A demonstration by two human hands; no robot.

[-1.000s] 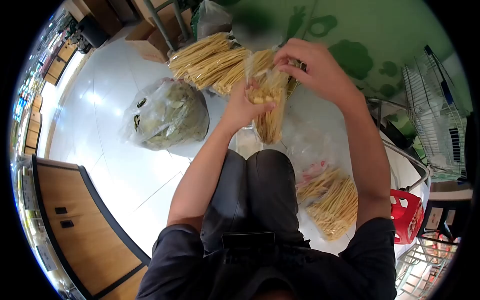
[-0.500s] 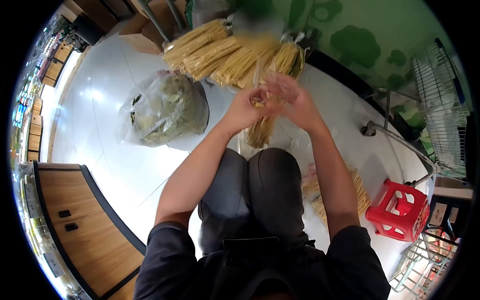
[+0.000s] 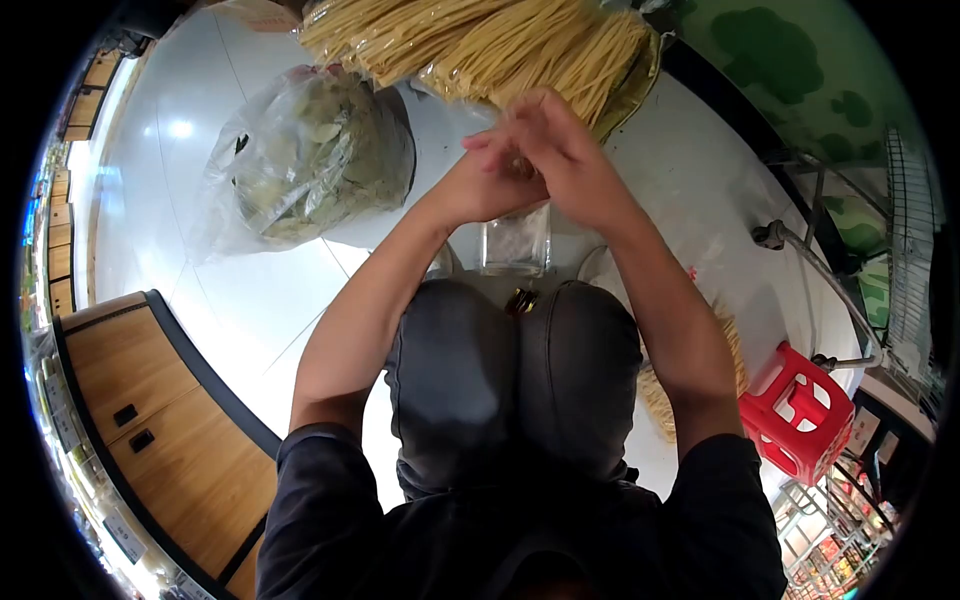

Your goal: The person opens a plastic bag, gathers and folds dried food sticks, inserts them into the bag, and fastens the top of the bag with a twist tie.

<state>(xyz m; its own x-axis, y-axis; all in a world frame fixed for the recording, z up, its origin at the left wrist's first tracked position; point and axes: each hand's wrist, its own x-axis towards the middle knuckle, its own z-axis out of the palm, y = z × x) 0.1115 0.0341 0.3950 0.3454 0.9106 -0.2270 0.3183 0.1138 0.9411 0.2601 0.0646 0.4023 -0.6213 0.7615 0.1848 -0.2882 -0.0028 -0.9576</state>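
Note:
My left hand and my right hand meet above my knees, the right partly over the left. Their fingers are curled together around a small brownish patch that I cannot make out; motion blurs the fingertips. Just beyond them lies a big pile of long, thin yellow dried sticks in clear plastic. Below the hands, a clear box-like thing rests on the floor between my feet. A small shiny gold-and-dark piece shows between my knees.
A clear bag of pale green leaves stands on the floor at left. More yellow sticks lie beside my right leg, near a red stool. A metal cart frame is at right, and a wooden cabinet at lower left.
The yellow bundle that hung below my hands is out of sight, and the clear box-like thing shows there. The view has tilted down and nearer the floor. My hands have come closer together.

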